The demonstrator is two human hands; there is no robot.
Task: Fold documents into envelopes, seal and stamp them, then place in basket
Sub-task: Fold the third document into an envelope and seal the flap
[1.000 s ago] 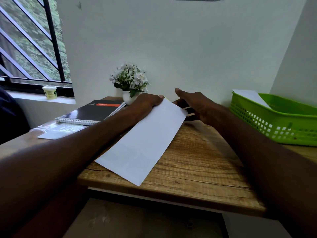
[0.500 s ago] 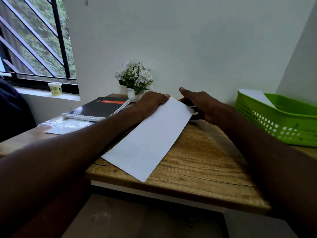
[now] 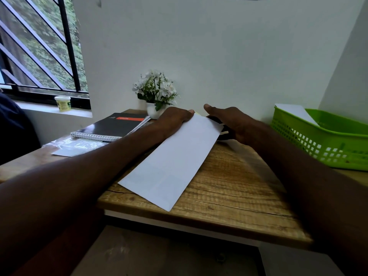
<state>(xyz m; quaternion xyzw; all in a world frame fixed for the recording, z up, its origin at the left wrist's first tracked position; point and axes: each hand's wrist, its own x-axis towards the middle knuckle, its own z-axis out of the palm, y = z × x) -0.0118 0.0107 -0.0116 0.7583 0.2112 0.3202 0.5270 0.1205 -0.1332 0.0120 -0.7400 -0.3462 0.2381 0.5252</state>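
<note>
A long white envelope (image 3: 171, 162) lies slantwise on the wooden table (image 3: 235, 188), its near corner close to the front edge. My left hand (image 3: 173, 120) rests on the envelope's far left corner, thumb along the far edge. My right hand (image 3: 229, 120) lies at the far right corner with its thumb straight, over a small black object (image 3: 222, 134) that is mostly hidden. The fingers of both hands are out of sight behind the hands. A green plastic basket (image 3: 322, 144) stands at the right with a white envelope (image 3: 296, 113) leaning inside it.
A small white pot of white flowers (image 3: 155, 96) stands against the wall behind my hands. A black spiral notebook (image 3: 113, 126) and a clear plastic sleeve (image 3: 77, 146) lie at the left. A small tub (image 3: 62, 103) sits on the windowsill.
Both hands and the envelope stay where they were. Only the view has shifted a little.
</note>
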